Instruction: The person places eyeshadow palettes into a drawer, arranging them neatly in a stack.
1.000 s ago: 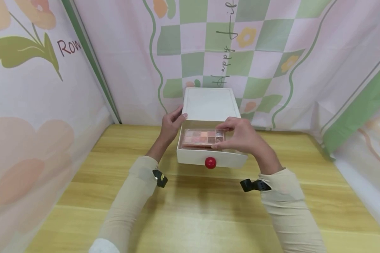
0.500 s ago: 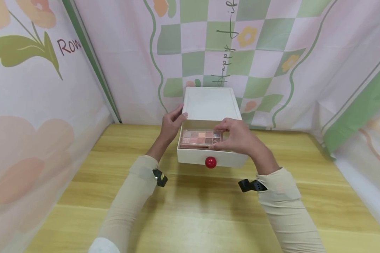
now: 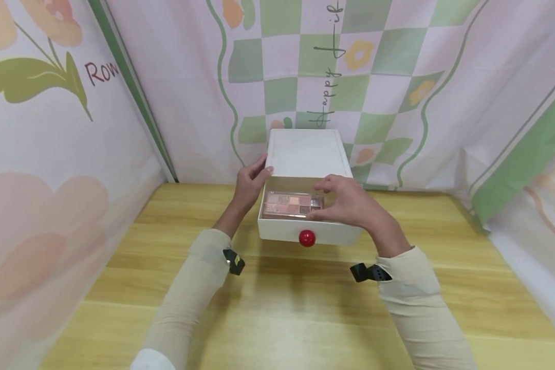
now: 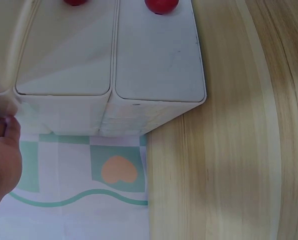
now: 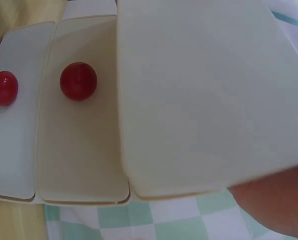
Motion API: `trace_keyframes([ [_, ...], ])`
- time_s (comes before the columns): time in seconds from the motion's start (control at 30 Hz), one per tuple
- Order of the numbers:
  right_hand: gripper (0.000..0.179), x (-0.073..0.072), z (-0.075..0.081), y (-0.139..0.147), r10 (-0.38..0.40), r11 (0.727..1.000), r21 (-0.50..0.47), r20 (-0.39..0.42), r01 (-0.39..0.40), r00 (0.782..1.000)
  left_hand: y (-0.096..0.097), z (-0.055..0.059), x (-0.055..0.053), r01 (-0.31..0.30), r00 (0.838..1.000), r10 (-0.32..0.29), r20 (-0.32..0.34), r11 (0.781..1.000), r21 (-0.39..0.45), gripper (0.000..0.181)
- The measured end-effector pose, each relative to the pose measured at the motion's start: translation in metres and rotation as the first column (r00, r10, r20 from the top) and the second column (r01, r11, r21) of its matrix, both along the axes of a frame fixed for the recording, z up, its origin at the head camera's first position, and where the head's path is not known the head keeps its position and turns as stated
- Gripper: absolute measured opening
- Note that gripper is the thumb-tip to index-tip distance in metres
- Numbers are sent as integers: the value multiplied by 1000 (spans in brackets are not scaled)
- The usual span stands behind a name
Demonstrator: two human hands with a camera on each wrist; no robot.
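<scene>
A white drawer cabinet (image 3: 307,153) stands at the back of the table, its top drawer (image 3: 284,229) pulled out by a red knob (image 3: 307,238). Inside that drawer lies an eyeshadow palette (image 3: 290,204) with a clear lid, toward the left. My right hand (image 3: 349,203) is at the palette's right end, thumb in front and fingers behind, spread apart. My left hand (image 3: 250,181) rests against the cabinet's left side, thumb near the top front edge. The left wrist view shows the left fingers (image 4: 6,130) touching the cabinet side. In the right wrist view, the drawer front (image 5: 209,95) hides most of the right hand.
Two lower drawers, a middle drawer (image 5: 84,145) and a bottom drawer (image 5: 14,140), are closed. The cabinet stands on a wooden table (image 3: 287,318). A patterned curtain (image 3: 324,77) hangs directly behind it, with more printed cloth (image 3: 65,205) at the left.
The palette has shifted slightly left and settled lower into the drawer. My right hand moved left with it, and its fingers have spread from the palette's edge. The left hand stays put.
</scene>
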State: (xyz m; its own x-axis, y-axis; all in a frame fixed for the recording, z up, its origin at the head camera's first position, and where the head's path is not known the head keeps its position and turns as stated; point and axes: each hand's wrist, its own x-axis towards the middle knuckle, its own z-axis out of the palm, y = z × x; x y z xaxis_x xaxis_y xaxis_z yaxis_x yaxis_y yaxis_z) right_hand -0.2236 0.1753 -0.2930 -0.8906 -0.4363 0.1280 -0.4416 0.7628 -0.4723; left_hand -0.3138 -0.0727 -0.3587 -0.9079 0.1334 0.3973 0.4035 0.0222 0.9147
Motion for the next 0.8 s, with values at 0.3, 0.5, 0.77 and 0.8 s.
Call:
trace_keyframes([
  [0.3, 59, 9, 0, 17, 48, 989, -142, 9, -46, 999, 1, -2, 0, -11, 1000, 11, -9, 1000, -5, 58],
  [0.5, 43, 20, -3, 25, 42, 973, -219, -124, -69, 991, 2, -2, 0, -10, 1000, 10, -10, 1000, -4, 57],
  [0.77, 30, 45, -10, 25, -113, 923, -382, -369, -40, 923, 1, -1, 0, -10, 1000, 10, -2, 1000, -2, 58],
  [0.8, 30, 48, -11, 24, -128, 910, -412, -385, -45, 914, 1, -1, 0, -11, 1000, 11, 0, 1000, -1, 58],
])
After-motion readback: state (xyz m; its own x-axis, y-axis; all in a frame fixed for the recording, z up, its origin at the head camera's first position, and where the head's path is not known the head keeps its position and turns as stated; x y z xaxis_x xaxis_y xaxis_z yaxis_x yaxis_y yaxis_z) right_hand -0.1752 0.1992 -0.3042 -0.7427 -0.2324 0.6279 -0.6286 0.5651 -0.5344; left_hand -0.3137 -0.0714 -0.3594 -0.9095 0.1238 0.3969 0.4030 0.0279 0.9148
